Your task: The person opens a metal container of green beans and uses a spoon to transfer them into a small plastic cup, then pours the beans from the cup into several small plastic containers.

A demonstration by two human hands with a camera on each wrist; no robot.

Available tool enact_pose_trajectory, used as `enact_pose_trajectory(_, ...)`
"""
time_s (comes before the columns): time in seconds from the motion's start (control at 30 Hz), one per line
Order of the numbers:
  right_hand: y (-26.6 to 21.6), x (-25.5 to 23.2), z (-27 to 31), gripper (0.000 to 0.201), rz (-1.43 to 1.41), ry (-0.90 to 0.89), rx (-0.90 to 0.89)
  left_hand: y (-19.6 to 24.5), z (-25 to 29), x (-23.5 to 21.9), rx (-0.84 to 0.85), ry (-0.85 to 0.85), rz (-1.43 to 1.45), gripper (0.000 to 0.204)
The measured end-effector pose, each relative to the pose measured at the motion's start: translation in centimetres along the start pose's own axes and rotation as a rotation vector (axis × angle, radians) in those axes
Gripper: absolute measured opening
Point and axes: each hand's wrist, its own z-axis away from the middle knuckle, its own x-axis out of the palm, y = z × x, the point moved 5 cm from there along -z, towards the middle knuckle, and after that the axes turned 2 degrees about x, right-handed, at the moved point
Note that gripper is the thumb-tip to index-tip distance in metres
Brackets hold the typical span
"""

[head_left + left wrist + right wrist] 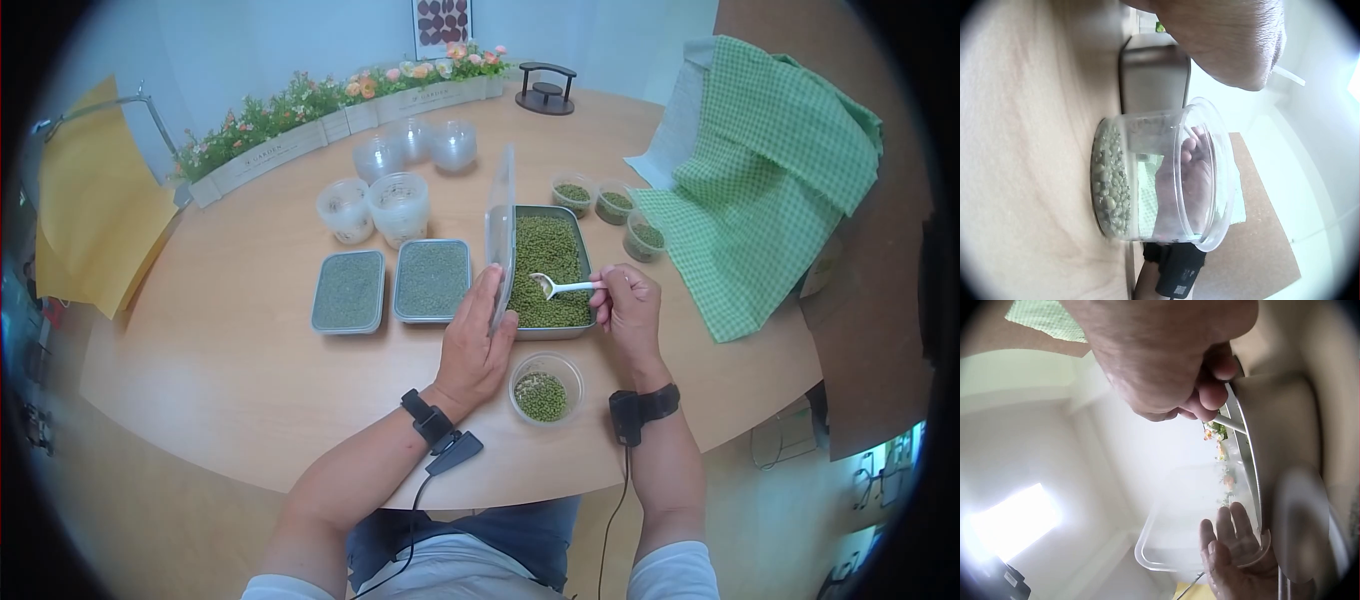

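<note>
My left hand (pixel 476 345) holds a clear plastic lid (pixel 501 215) on edge along the left side of a metal container of green beans (pixel 548 240). Its thumb and straight fingers sit at the lid's near end; through the lid, the fingers (pixel 1235 526) show in the right wrist view. Curled round the handle of a white spoon (pixel 570 287), my right hand (pixel 632 308) is at the container's right rim, the spoon's bowl over the beans. Below, between both wrists, stands a clear round cup (pixel 545 390) with a shallow layer of beans (pixel 1110 181).
Two lidded containers (pixel 348 290) sit to the left, with stacked clear cups (pixel 400 208) behind them. Several small cups of beans (pixel 614 203) stand right of the container, beside a green checked cloth (pixel 760 170). Flower boxes (pixel 350 115) line the back edge.
</note>
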Motion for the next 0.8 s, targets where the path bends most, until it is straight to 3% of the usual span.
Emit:
enact_pose_trajectory(0.3,2.4,-1.7,-0.9,0.022,-0.354,0.096,0.258,0.1,-0.2,0.0,-0.012,-0.010,0.010,0.055)
enact_pose_trajectory(0.73,2.3,-3.0,-1.4,0.024,-0.573,0.053,0.306,0.1,-0.2,-0.1,-0.034,-0.016,0.014,0.056)
enact_pose_trajectory(0.8,1.7,-2.8,-1.4,0.025,-0.630,-0.060,0.306,0.1,-0.3,-0.1,-0.026,-0.018,0.003,0.056)
